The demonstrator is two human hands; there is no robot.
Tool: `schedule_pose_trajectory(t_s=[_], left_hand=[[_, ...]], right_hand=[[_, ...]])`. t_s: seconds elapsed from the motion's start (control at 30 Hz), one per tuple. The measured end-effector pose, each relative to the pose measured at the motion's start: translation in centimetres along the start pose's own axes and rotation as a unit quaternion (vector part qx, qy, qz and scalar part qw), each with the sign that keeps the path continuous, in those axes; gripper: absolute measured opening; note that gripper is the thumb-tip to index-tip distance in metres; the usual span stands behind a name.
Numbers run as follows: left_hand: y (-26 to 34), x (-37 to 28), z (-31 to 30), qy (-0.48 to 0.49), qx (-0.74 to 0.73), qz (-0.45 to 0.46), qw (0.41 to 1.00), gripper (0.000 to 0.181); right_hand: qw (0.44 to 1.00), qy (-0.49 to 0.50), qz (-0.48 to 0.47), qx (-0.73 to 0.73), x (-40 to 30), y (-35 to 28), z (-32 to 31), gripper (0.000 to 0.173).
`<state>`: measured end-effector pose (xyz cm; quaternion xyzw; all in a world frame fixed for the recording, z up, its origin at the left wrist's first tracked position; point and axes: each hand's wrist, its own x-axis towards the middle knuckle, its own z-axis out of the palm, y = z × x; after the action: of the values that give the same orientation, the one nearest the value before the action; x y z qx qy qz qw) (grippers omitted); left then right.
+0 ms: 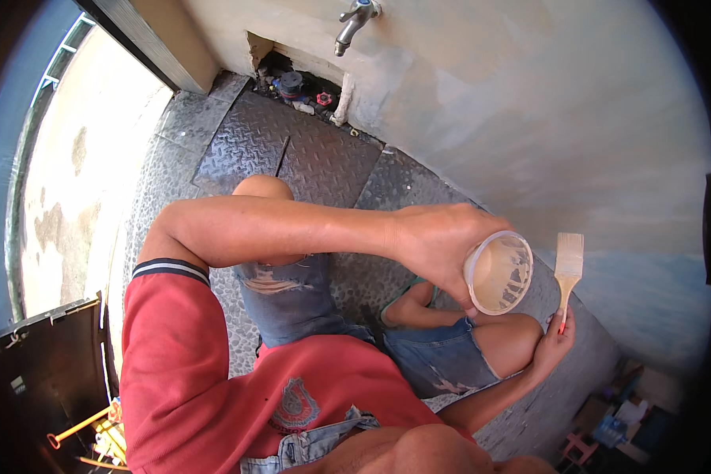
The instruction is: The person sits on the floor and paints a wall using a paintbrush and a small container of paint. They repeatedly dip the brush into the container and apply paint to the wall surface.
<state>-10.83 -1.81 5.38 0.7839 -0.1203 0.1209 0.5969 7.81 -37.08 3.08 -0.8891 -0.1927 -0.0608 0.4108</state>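
My left hand (450,240) reaches across to the right and grips a clear plastic cup (473,278) from its side. The cup tilts so its mouth faces me, and cream-coloured paint (490,275) coats the inside. Farther right, my right hand (557,343) pinches the handle of a flat paintbrush (569,260) near its red end. Its bristles point away from me and look coated in pale paint. The brush stands apart from the cup, in front of the painted wall (545,148); I cannot tell whether it touches the wall.
A metal tap (355,26) juts from the wall above a recess with a water meter (290,85) and a red valve wheel (324,99). Checkered steel plates (332,151) cover part of the floor. Blurred household items (610,429) sit at lower right, yellow-orange objects (106,438) at lower left.
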Motion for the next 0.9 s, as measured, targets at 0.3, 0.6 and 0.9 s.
schedule_pose_trajectory(t_s=[0.3,0.6,0.9], left_hand=[[1.1,-0.6,-1.3,0.008,-0.017,0.031,0.999,0.076],[-0.6,-1.2,-0.8,0.111,0.048,0.034,0.992,0.076],[-1.0,-1.5,-1.2,0.164,0.059,0.052,0.983,0.077]], right_hand=[[0.952,-0.214,0.132,0.176,-3.2,-6.4,15.9,0.030],[0.959,-0.251,-0.040,0.125,-4.7,-14.5,33.5,0.029],[0.905,-0.215,-0.263,0.258,-2.3,-19.5,43.6,0.030]])
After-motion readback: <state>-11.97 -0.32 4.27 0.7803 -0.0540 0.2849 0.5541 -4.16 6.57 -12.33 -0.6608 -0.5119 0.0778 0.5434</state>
